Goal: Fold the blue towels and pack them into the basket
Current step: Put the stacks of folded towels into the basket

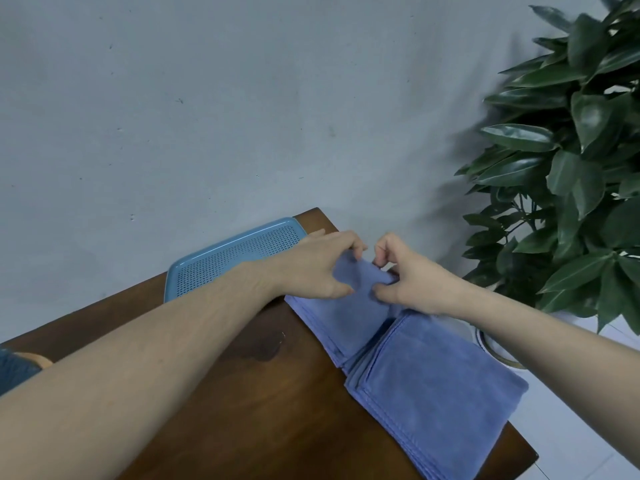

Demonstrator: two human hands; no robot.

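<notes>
Noted: left hand (pixel 323 268) and right hand (pixel 410 278) both at far edge of a partly folded blue towel (pixel 346 320), thumb and fingers of each pinching a raised bit of cloth, hands close together. Towel lying flat on dark wooden table (pixel 242 393), its near end against a stack of blue towels (pixel 440 400) that overhangs the table's right edge. Perforated light-blue basket (pixel 235 261) just beyond left hand, touching or nearly touching the towel's far corner; contents hidden. Risks, as judged: uneven pull from the two pinches likely to skew the fold and misalign hems; dragging the towel likely to disturb the adjoining stack, already hanging over the edge, and tip layers onto the floor toward the potted plant (pixel 571 161). Left forearm close to basket rim; a nudge could shift it.
</notes>
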